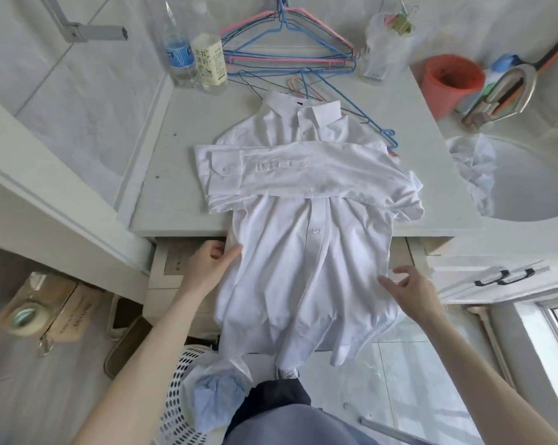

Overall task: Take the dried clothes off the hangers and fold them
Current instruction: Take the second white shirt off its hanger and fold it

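Left hand [211, 268] pinches the white shirt [306, 252] at its 9 o'clock edge, right hand [412, 289] is open by the 3 o'clock edge, and the shirt stretches toward 12 o'clock.

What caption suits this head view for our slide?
Left hand and right hand at the side edges of a white shirt, sleeves folded, on the counter, hem hanging off.

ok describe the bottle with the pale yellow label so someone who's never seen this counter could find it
Start at the white counter where the white shirt lies and go to its far left corner, left of the wire hangers. Two clear bottles stand there side by side. It is the right-hand bottle, with a cream-yellow label; the left-hand bottle wears a blue one.
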